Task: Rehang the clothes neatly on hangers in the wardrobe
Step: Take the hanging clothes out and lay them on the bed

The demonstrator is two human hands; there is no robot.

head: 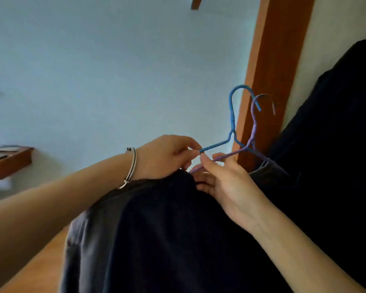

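Note:
Two wire hangers stand hook-up in the middle of the view, a blue hanger [232, 115] in front and a purple hanger [254, 123] just behind it. My left hand [167, 155], with a silver bangle on the wrist, pinches the left arm of the blue hanger. My right hand [224, 178] holds the purple hanger's left arm between its fingers. A dark navy garment [167, 233] hangs below both hands and covers the lower parts of the hangers.
A brown wooden post [270, 70] rises right behind the hangers. More dark clothing [336, 134] fills the right side. A pale blue wall is at the back, a wooden shelf [9, 159] at the left, and wooden floor at the lower left.

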